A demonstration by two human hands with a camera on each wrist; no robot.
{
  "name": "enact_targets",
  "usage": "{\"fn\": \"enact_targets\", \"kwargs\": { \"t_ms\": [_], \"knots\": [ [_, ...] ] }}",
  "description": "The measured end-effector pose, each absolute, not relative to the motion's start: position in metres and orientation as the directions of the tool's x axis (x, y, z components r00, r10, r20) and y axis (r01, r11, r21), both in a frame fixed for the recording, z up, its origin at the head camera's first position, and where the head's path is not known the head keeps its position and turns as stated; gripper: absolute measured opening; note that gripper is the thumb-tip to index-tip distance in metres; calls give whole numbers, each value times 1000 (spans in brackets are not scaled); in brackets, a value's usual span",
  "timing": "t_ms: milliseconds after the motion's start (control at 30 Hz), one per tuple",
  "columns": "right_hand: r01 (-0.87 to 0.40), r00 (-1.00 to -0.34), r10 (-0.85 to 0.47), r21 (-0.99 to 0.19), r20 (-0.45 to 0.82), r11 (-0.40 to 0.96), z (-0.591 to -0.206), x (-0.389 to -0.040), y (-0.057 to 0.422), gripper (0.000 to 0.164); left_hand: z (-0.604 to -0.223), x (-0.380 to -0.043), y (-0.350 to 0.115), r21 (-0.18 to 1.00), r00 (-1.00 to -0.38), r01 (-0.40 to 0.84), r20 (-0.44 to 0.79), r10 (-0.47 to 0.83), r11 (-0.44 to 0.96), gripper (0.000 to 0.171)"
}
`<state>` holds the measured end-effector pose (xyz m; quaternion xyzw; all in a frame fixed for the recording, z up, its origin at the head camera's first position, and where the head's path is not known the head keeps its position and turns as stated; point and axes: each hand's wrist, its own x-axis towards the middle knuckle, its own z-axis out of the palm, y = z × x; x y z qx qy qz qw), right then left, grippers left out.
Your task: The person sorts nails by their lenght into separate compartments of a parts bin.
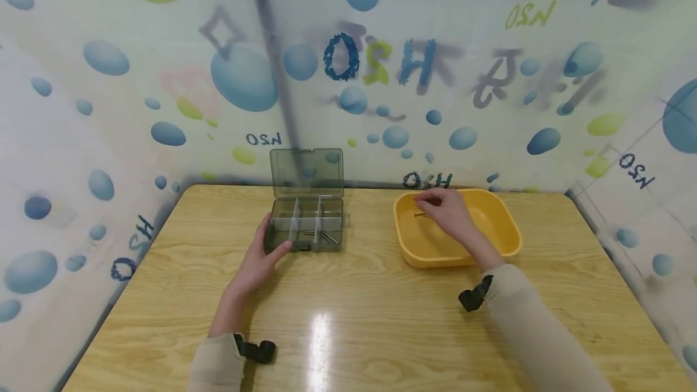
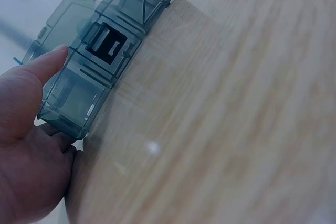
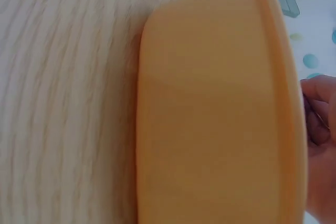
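My left hand [image 1: 261, 259] grips the near left corner of a smoky clear divided box [image 1: 305, 247], thumb on the front edge beside the black latch [image 2: 109, 45], fingers round the left side. The box stands on the table with its lid [image 1: 307, 172] raised. Several thin metal screws [image 1: 329, 237] lie in its near compartments. Over the left part of a yellow tub [image 1: 435, 261], my right hand [image 1: 448, 213] has thumb and forefinger pinched together. A thin, screw-like piece [image 3: 318, 115] shows between those fingers. Just below the fingertips, a small screw [image 1: 420, 215] shows inside the tub.
Both containers stand toward the back of the wooden table [image 1: 370, 319], box left and tub right, with bare wood between them. A patterned curtain [image 1: 359, 126] hangs right behind the table's back edge. Black wrist cameras [image 1: 258, 351] sit at both cuffs.
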<state>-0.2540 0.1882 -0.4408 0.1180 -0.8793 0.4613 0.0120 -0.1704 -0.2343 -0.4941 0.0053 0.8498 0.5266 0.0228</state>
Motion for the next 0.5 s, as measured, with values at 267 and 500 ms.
{"fn": "enact_targets", "kwargs": {
  "t_ms": [267, 500],
  "knots": [
    [-188, -977, -190, -796, 94, 575, -450, -254, 204, 22, -495, -171, -235, 895, -999, -24, -43, 32, 445, 89],
    [-147, -982, -187, -773, 38, 617, -454, -256, 213, 21, -494, -171, -235, 898, -999, -19, -39, 37, 440, 89]
  ]
}}
